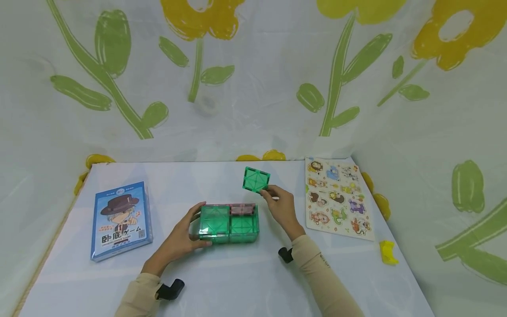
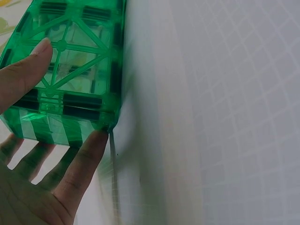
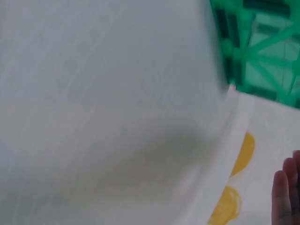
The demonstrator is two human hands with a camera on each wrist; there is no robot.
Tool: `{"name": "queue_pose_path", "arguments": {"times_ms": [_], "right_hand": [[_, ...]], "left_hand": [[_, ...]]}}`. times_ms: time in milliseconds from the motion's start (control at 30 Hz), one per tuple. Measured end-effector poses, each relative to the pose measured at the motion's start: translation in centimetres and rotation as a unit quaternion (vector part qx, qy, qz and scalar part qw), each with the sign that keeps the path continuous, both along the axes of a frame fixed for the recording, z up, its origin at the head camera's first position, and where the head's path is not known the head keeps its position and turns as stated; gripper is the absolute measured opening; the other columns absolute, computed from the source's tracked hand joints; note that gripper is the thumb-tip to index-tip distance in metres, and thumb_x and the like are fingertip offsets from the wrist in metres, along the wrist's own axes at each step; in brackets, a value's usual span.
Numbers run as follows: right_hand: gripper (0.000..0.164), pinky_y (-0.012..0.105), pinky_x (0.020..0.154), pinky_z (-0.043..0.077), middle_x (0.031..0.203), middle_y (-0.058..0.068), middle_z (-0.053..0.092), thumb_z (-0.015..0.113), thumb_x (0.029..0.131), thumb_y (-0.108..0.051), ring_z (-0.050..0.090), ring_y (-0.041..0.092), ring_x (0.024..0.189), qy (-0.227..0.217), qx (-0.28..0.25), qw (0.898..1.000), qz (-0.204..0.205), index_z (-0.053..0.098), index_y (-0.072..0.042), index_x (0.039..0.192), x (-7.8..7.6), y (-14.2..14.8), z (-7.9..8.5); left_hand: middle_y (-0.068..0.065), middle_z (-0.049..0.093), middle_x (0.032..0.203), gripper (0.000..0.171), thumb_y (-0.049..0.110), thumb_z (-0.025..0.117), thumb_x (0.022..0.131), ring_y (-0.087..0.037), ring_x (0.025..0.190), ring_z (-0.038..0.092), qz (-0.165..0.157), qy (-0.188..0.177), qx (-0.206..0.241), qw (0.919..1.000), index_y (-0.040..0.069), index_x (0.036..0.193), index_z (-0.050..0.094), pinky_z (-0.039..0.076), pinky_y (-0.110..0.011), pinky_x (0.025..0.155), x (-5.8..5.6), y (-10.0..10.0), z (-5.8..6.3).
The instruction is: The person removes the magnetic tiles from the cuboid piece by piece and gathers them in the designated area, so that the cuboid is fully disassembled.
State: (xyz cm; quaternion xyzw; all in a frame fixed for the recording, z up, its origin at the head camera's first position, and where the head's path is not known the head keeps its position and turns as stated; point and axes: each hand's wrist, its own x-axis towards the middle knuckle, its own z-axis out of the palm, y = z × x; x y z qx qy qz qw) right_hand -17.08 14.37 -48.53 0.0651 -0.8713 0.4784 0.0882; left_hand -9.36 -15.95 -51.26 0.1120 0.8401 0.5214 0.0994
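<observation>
A green see-through box built of magnetic tiles point(image 1: 214, 220) rests on the table, with a pinkish tile piece point(image 1: 243, 209) along its far right edge. My left hand point(image 1: 180, 235) grips the box's left end, thumb at the near side and fingers round the far side. In the left wrist view the thumb point(image 2: 28, 70) lies against a tile face. Up and to the right of the box, my right hand point(image 1: 282, 207) pinches a loose green square magnetic tile point(image 1: 256, 179) by its lower right corner. That tile point(image 3: 267, 51) is only partly visible in the right wrist view.
A blue boxed card game point(image 1: 120, 220) lies on the left of the white table point(image 1: 233, 286). On the right are a board of animal stickers or pieces point(image 1: 336, 198) and a small yellow object point(image 1: 388, 252). A flower-printed cloth point(image 1: 253, 110) rises behind the table.
</observation>
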Motion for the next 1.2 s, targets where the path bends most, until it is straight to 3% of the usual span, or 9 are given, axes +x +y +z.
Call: {"name": "queue_pose_path", "arguments": {"times_ms": [167,367,500,600,667,767,867,1033,1200], "right_hand": [[0.019,0.036,0.074,0.062,0.094,0.011,0.079,0.071,0.094,-0.019,0.077,0.024,0.084,-0.001,0.009,0.999,-0.033,0.077,-0.005,0.106,-1.1,1.7,-0.7],[0.027,0.024,0.069,0.061,0.096,0.021,0.077,0.069,0.096,-0.016,0.076,0.024,0.076,-0.087,-0.061,0.991,-0.081,0.071,-0.001,0.118,-2.7,3.8,-0.6],[0.037,0.02,0.068,0.061,0.101,0.023,0.076,0.066,0.098,-0.015,0.073,0.011,0.07,-0.151,-0.094,0.978,-0.109,0.063,-0.001,0.132,-4.0,5.2,-0.4],[0.042,0.025,0.072,0.063,0.099,0.017,0.078,0.067,0.098,-0.018,0.07,0.002,0.064,-0.192,-0.098,0.967,-0.132,0.061,-0.004,0.137,-4.8,5.9,-0.4],[0.042,0.027,0.084,0.061,0.092,0.01,0.079,0.068,0.096,-0.022,0.068,-0.001,0.061,-0.208,-0.087,0.962,-0.152,0.063,-0.008,0.135,-5.2,6.3,-0.4],[0.038,0.044,0.116,0.038,0.078,-0.002,0.077,0.071,0.094,-0.029,0.065,-0.003,0.057,-0.207,-0.055,0.961,-0.173,0.069,-0.011,0.128,-5.7,6.5,-0.4],[0.036,0.058,0.115,0.022,0.068,-0.008,0.074,0.072,0.093,-0.032,0.064,-0.001,0.055,-0.198,-0.037,0.962,-0.183,0.073,-0.011,0.123,-6.3,6.6,-0.4],[0.034,0.058,0.116,0.022,0.063,-0.01,0.07,0.072,0.093,-0.032,0.065,0.001,0.055,-0.21,-0.032,0.955,-0.204,0.074,-0.01,0.119,-6.5,6.8,-0.7],[0.031,0.057,0.117,0.024,0.066,-0.004,0.073,0.073,0.092,-0.03,0.063,0.001,0.053,-0.208,-0.029,0.953,-0.217,0.077,-0.007,0.113,-6.4,7.1,-1.2]], "left_hand": [[-0.023,0.031,0.161,0.11,0.016,0.09,0.074,-0.056,0.145,0.029,-0.002,0.004,-0.002,1.0,0.019,0.16,0.021,0.059,-0.056,0.088,-0.1,-0.1,0.1],[-0.022,0.031,0.161,0.11,0.015,0.09,0.074,-0.054,0.146,0.029,-0.002,0.0,0.003,1.0,0.019,0.16,0.021,0.059,-0.056,0.088,-0.2,0.0,0.4],[-0.023,0.031,0.161,0.11,0.014,0.09,0.074,-0.055,0.146,0.029,-0.001,0.001,0.005,1.0,0.019,0.16,0.021,0.059,-0.056,0.088,-0.2,0.0,0.5],[-0.023,0.03,0.161,0.11,0.014,0.09,0.074,-0.055,0.146,0.029,-0.002,-0.001,0.005,1.0,0.018,0.16,0.021,0.059,-0.056,0.088,-0.2,0.0,0.4],[-0.023,0.03,0.161,0.11,0.015,0.09,0.074,-0.055,0.146,0.028,-0.003,-0.002,0.004,1.0,0.018,0.16,0.021,0.059,-0.056,0.088,-0.2,0.0,0.4],[-0.023,0.029,0.162,0.11,0.016,0.09,0.074,-0.055,0.147,0.028,-0.003,-0.004,0.005,1.0,0.018,0.16,0.021,0.059,-0.056,0.088,-0.1,0.0,0.4],[-0.022,0.029,0.162,0.11,0.015,0.09,0.074,-0.055,0.146,0.028,0.001,-0.006,0.005,1.0,0.019,0.16,0.021,0.059,-0.056,0.088,0.0,-0.1,0.6],[-0.022,0.029,0.162,0.11,0.015,0.09,0.074,-0.055,0.146,0.028,0.0,-0.01,0.004,0.9999,0.019,0.16,0.021,0.059,-0.056,0.088,0.0,-0.1,0.6],[-0.022,0.03,0.161,0.11,0.015,0.09,0.073,-0.055,0.146,0.028,0.0,-0.01,0.001,1.0,0.018,0.159,0.022,0.058,-0.058,0.089,0.0,0.1,0.5]]}}
